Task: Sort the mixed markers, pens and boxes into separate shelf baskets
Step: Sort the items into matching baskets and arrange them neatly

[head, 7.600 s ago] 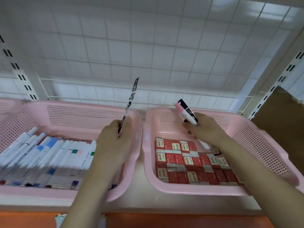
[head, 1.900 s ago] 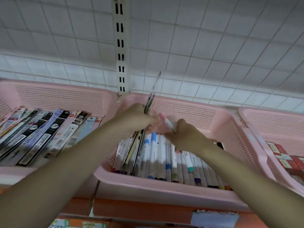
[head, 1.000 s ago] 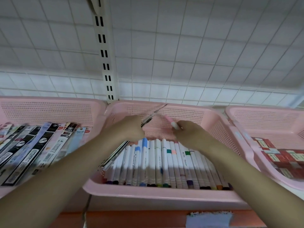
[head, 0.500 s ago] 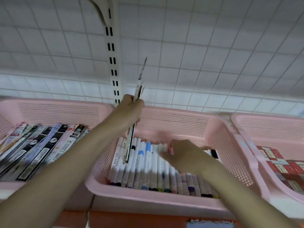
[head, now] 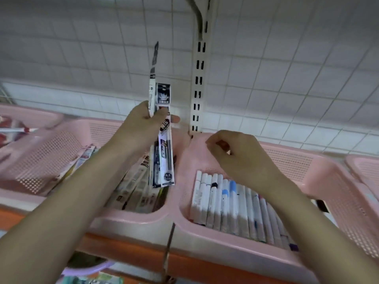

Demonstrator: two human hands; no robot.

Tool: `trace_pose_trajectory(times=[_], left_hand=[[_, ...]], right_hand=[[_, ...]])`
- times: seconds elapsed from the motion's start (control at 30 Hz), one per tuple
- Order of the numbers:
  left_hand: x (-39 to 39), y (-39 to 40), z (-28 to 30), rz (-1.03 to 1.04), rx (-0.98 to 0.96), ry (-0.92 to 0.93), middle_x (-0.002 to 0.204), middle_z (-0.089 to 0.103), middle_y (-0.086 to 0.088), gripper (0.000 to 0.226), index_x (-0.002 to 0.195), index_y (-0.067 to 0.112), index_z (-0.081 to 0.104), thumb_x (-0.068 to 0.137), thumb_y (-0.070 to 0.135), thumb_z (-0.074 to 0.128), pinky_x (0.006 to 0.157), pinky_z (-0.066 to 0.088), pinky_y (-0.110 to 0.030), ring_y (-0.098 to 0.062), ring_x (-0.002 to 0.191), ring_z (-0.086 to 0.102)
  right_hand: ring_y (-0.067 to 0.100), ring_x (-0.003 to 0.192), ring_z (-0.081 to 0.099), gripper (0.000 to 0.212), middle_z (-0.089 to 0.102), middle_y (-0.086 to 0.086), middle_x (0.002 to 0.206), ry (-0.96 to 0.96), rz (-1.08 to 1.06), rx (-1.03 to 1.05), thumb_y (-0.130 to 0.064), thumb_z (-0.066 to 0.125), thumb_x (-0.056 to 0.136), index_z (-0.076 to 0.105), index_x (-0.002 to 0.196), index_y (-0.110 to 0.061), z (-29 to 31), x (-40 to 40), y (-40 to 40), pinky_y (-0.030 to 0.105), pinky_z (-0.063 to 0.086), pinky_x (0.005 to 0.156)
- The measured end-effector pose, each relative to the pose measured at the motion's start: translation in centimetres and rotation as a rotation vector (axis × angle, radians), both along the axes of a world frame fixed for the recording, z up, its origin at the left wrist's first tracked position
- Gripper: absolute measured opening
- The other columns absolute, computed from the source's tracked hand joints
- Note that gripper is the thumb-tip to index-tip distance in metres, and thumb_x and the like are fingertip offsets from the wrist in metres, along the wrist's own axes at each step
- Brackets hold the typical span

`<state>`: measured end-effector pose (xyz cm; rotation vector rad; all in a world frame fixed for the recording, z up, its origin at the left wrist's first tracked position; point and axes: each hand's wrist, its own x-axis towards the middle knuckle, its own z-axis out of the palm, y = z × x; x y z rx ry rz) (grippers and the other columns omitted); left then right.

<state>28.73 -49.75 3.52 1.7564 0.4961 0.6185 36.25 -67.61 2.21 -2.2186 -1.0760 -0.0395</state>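
Two packaged pens [head: 163, 140] are held upright in the left hand [head: 143, 128], pinched between thumb and curled fingers near the upper third of the packs. One pack faces the camera flat; a second, thinner pack is seen edge-on just behind it and rises higher. The lower ends of the packs hang directly above the pen basket [head: 131, 217], where more packaged pens [head: 133, 187] are laid lengthwise beneath the fingers.

The right hand [head: 240, 156] is held loosely curled, thumb and forefinger close together. Nothing can be seen held in it, though a dark spot between the fingertips cannot be identified. It hovers over the far end of the marker basket [head: 320, 181], just above the caps of the white markers [head: 231, 203], which are laid side by side in a row below the palm.

Further out, a third pink basket [head: 34, 156] is seen to the left of the left hand, with red and white contents too blurred to name. A slotted shelf upright [head: 200, 89] stands behind and between the hands.

The step in hand is judged to be the filing of the pen packs. The next move calls for the packs to be lowered and tipped flat, in line with those already in the basket, and then released.
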Motion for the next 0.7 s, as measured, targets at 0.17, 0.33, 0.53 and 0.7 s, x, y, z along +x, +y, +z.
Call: trace_pose_trajectory(times=[0.17,0.33,0.53,0.7], left_hand=[[-2.9,5.5,0.2,-0.009,0.202,-0.072,0.082,0.068,-0.002,0.013,0.085,0.024,0.065,0.094,0.022,0.055,0.057,0.043,-0.011,-0.008,0.068,0.059],[-5.5,10.9,-0.3,-0.241,0.209,0.060,0.077,0.072,0.007,0.008,0.090,0.020,0.072,0.085,0.023,0.067,0.057,0.045,-0.006,0.000,0.066,0.064],[-7.4,14.6,-1.7,-0.347,0.173,0.076,0.082,0.073,0.006,0.012,0.095,0.028,0.071,0.085,0.033,0.065,0.061,0.048,-0.010,-0.001,0.072,0.066],[-7.3,18.3,-2.5,-0.269,-0.032,0.169,0.077,0.073,0.009,0.018,0.089,0.020,0.068,0.095,0.026,0.052,0.054,0.050,-0.012,0.002,0.069,0.068]], right_hand=[[-0.001,0.064,0.053,0.018,0.065,-0.007,0.077,-0.018,0.001,0.112,-0.018,0.052,0.094,0.068,0.088,-0.014,1.2,-1.3,6.7,0.005,0.038,0.063],[-0.006,0.063,0.052,0.016,0.061,-0.015,0.081,0.086,0.020,0.213,-0.039,0.057,0.090,0.064,0.093,-0.026,2.4,-3.5,14.0,0.007,0.039,0.060],[0.006,0.056,0.045,0.021,0.052,-0.005,0.061,0.194,-0.014,0.179,-0.025,0.058,0.092,0.060,0.078,-0.009,1.7,-5.5,18.8,0.025,0.040,0.059],[0.024,0.076,0.062,0.015,0.060,0.009,0.078,0.392,-0.112,0.395,-0.015,0.051,0.096,0.053,0.081,-0.013,1.7,-5.7,19.6,0.037,0.057,0.075]])
